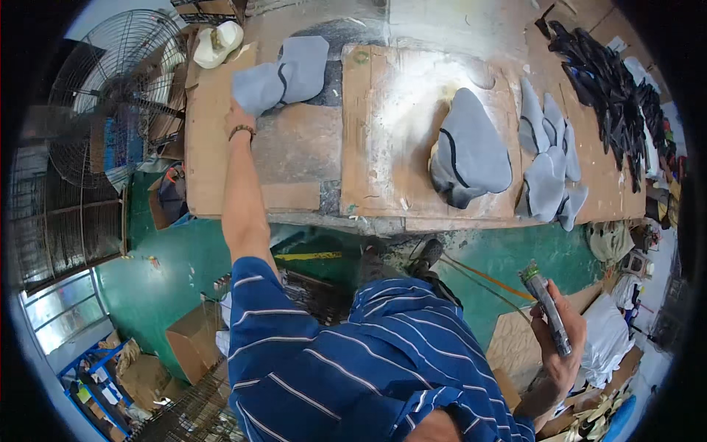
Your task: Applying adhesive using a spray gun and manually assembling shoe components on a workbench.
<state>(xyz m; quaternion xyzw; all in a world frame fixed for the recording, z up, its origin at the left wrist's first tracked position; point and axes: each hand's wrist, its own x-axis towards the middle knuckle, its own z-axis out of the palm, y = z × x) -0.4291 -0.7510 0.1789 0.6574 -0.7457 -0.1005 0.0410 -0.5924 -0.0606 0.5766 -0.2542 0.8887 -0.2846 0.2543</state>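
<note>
At the far left of the table my left hand (239, 118) is closed on the lower left edge of a grey sheet piece with a curved black stripe (303, 70); some of its fingers are hidden. Off to the right, away from the table, my right hand (565, 331) is wrapped around a slim grey handheld tool with a greenish end (546, 313). A grey moulded form with a black line (475, 147) stands on the cardboard (383, 177) in the middle. Several grey cut pieces (545, 173) overlap to its right.
A heap of black strips (607, 96) covers the table's far right. An off-white moulded object (218, 44) sits at the far left corner, near a large wire-guarded fan (118, 88). An orange hose or cord (486, 278) crosses the green floor (169, 272). Cardboard boxes (193, 339) stand lower left.
</note>
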